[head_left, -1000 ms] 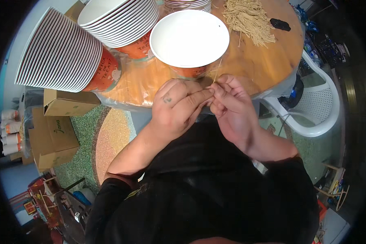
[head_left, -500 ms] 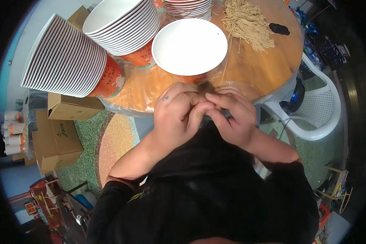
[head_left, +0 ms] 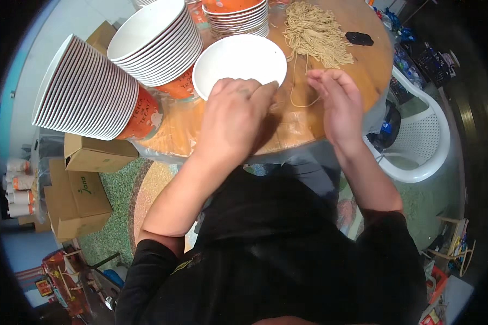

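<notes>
Seen from above, a person in a black top works at a round wooden desk (head_left: 358,70). The left hand (head_left: 236,122) lies palm down at the desk's near edge, its fingertips touching the rim of a single white bowl (head_left: 238,59); whether its grip is clenched on anything cannot be told. The right hand (head_left: 336,105) hovers just beside it, fingers loosely spread, grip released, near a loose strand (head_left: 297,92) trailing from a pile of tan noodles (head_left: 314,35) toward the far edge. Tilted stacks of orange-and-white bowls (head_left: 100,89) (several stacks) crowd the desk's left side.
</notes>
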